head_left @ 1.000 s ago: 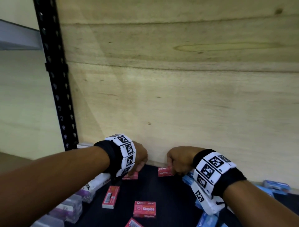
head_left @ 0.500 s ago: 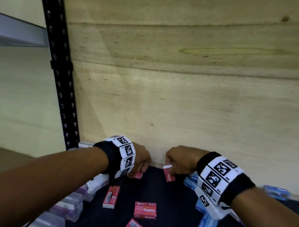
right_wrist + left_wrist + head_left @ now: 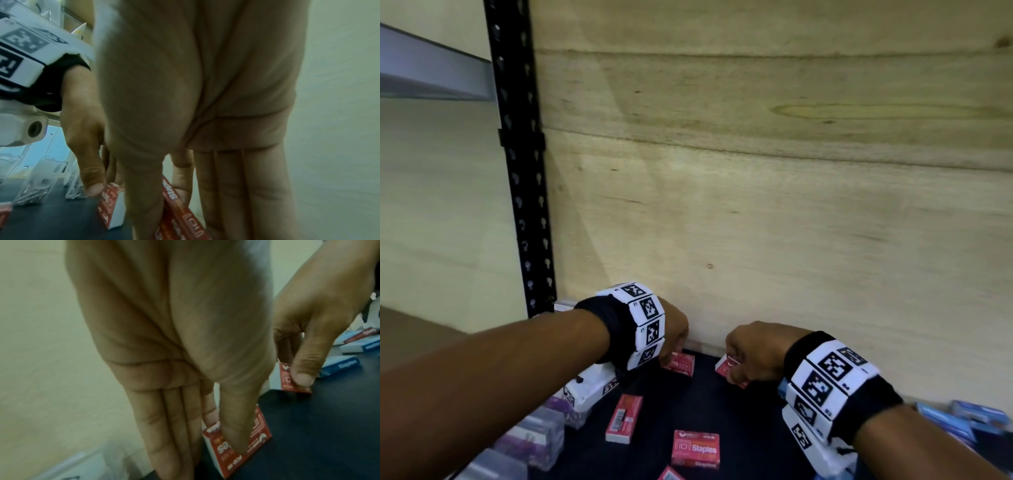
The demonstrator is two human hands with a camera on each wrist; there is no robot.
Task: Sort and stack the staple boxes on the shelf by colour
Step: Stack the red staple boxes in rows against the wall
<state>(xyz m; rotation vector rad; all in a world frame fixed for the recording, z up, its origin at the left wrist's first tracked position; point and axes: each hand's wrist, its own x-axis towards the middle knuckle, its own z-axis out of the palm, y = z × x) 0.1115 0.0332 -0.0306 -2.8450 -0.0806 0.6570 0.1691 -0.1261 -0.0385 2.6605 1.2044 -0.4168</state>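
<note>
- Left hand [image 3: 674, 334]: thumb and fingers pinch a red staple box [image 3: 678, 364] on the dark shelf [image 3: 709, 404].
- Right hand [image 3: 751, 353]: grips a second red staple box [image 3: 723, 366], tilted on edge.

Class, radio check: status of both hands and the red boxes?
Left hand pinches red box. Right hand pinches second red box. Both at shelf's back wall, apart. Nothing between them.

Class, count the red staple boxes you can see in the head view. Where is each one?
5. One under the left hand at, one held by the right hand at, two loose on the mat, one cut off at the bottom edge. More may be hidden.
</note>
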